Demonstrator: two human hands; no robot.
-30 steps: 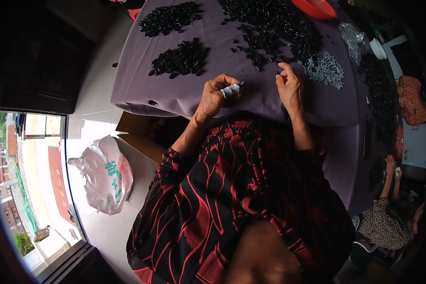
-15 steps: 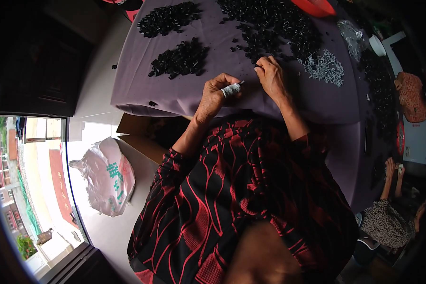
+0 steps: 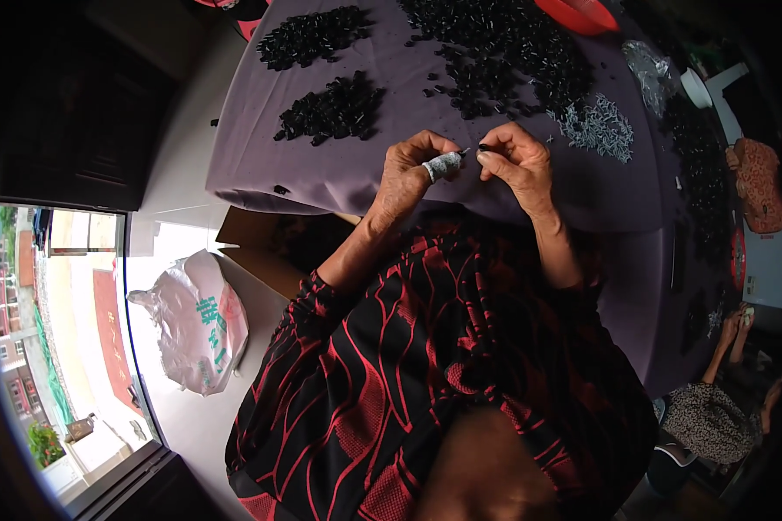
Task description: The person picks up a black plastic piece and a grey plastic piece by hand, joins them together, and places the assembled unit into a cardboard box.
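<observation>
— What has moved?

— My right hand (image 3: 514, 162) has come back from the black heap and now meets my left hand (image 3: 411, 171) over the table's near edge.

— And the grips?

— Left pinches a slim metal piece (image 3: 463, 153) beside my bandaged finger (image 3: 441, 165); right fingertips close narrowly on a small black part (image 3: 483, 148), just touching it.

— Around you?

— From the left: a plastic bag (image 3: 195, 323) on the floor, small black piles (image 3: 334, 108), the big black heap (image 3: 504, 43), silvery pieces (image 3: 598, 128) on the purple cloth (image 3: 261, 165). Nothing stands between my hands.
</observation>
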